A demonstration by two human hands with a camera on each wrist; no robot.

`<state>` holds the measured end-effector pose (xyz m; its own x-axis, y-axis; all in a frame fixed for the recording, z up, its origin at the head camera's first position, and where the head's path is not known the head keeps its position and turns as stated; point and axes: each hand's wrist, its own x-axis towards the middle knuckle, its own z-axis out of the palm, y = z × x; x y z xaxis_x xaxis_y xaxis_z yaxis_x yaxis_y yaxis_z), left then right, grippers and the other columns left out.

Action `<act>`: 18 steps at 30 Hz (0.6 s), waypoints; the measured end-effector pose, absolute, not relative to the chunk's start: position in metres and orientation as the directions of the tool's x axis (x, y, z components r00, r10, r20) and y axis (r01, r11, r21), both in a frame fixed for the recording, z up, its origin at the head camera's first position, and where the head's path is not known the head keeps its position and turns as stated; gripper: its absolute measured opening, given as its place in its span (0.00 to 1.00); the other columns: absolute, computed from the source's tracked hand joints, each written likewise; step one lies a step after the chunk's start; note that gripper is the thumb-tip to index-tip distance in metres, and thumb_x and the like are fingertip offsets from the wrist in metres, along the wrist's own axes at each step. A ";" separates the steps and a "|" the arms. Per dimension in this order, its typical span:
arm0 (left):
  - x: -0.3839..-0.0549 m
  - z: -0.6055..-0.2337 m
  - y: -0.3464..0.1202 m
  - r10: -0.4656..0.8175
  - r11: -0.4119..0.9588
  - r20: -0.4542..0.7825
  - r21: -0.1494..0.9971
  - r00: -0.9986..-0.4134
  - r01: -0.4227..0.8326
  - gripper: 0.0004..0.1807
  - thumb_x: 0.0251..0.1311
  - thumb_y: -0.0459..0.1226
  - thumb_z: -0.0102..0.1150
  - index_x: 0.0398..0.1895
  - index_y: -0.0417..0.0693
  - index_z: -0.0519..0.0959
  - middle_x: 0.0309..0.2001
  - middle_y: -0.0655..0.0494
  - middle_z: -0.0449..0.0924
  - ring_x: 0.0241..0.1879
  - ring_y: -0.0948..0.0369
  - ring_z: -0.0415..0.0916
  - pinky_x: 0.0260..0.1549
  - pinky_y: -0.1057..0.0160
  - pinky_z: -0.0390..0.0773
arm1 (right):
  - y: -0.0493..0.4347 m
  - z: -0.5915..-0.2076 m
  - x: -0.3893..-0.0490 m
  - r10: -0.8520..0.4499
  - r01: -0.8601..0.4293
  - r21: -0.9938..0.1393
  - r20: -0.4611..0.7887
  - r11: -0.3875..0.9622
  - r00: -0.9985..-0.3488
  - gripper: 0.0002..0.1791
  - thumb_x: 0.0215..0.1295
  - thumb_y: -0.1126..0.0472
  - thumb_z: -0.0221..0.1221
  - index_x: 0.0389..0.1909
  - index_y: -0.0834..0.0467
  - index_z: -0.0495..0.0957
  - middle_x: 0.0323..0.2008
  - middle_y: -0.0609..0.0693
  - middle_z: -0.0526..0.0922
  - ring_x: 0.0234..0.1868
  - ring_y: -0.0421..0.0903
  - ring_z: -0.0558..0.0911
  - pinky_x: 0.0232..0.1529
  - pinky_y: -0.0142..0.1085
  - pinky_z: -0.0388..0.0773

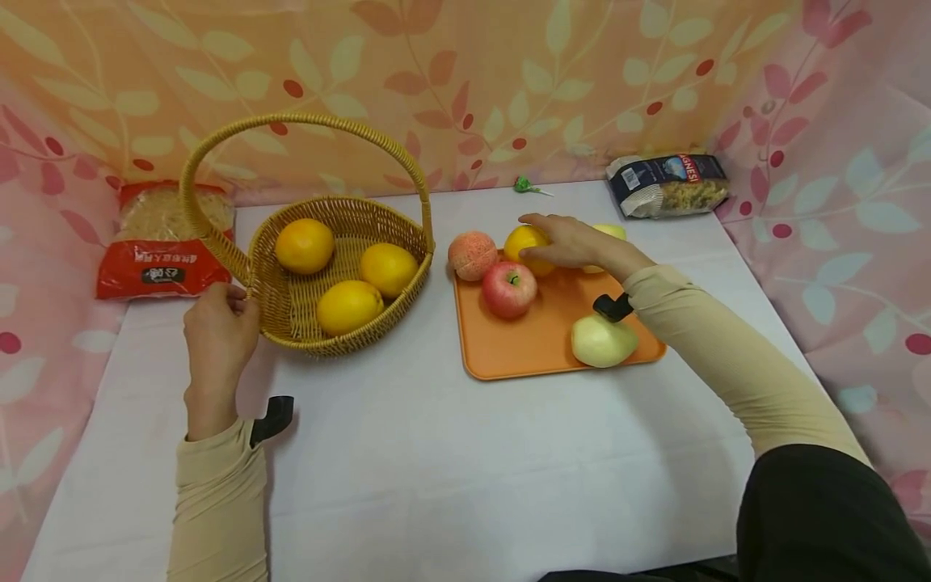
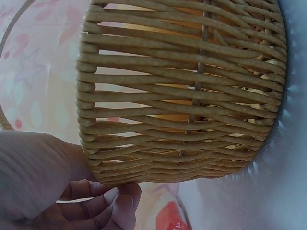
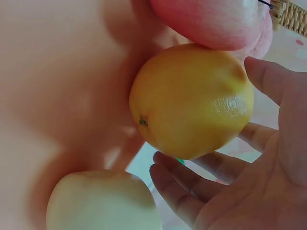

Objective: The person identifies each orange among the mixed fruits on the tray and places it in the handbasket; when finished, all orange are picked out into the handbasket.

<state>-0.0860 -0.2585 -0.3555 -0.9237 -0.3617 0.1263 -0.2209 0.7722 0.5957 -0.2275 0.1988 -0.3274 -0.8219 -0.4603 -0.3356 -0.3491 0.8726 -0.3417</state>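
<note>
With left grip [image 1: 221, 330] pinching the basket [image 1: 356, 214] and right grip [image 1: 573, 241] spread loosely about a lemon [image 3: 192, 103] right of it, cup the lemon's sides: probably firm, slick, light.

We look over a counter [image 1: 407, 469] with a plain white surface, wider at our side than at the far edge. Directly on it, toward the left, we see a woven basket [image 1: 327, 343] standing upright under its tall arched handle. At the far left lies a red bag [image 1: 145, 263] with a see-through part, which the basket's handle partly hides from us. Right of the basket, we find an orange tray [image 1: 524, 356] lying flat. Near the far edge lies a small green lollipop [image 1: 524, 185], and in the far right corner a dark blue packet [image 1: 665, 186] of pasta.
</note>
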 end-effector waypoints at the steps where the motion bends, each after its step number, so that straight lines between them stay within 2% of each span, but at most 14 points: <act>1: -0.086 -0.355 -0.258 -0.362 0.773 0.131 0.595 -0.923 -0.219 0.18 0.65 0.36 0.48 0.47 0.27 0.76 0.39 0.33 0.79 0.36 0.43 0.74 0.22 0.74 0.63 | 0.198 -0.329 -0.228 -0.460 -0.347 -0.343 -0.342 0.873 -0.819 0.40 0.68 0.44 0.54 0.75 0.56 0.54 0.66 0.65 0.69 0.66 0.63 0.68 0.71 0.56 0.59; 9: -0.086 -0.356 -0.258 -0.362 0.776 0.135 0.592 -0.922 -0.218 0.18 0.65 0.36 0.48 0.46 0.27 0.76 0.39 0.33 0.79 0.36 0.43 0.74 0.23 0.73 0.63 | 0.196 -0.331 -0.230 -0.453 -0.333 -0.346 -0.363 0.877 -0.814 0.39 0.68 0.45 0.55 0.75 0.56 0.54 0.63 0.65 0.71 0.62 0.61 0.71 0.69 0.55 0.61; 18: -0.086 -0.356 -0.258 -0.367 0.771 0.103 0.590 -0.924 -0.241 0.18 0.66 0.37 0.48 0.48 0.28 0.75 0.40 0.32 0.78 0.37 0.43 0.74 0.20 0.78 0.61 | 0.196 -0.331 -0.230 -0.462 -0.344 -0.351 -0.343 0.871 -0.818 0.39 0.67 0.45 0.55 0.73 0.58 0.56 0.60 0.64 0.73 0.60 0.60 0.72 0.68 0.54 0.63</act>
<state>-0.0865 -0.2583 -0.3562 -0.9244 -0.3673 0.1027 -0.2406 0.7707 0.5901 -0.2301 0.1960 -0.3306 -0.8182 -0.4615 -0.3429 -0.3443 0.8709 -0.3507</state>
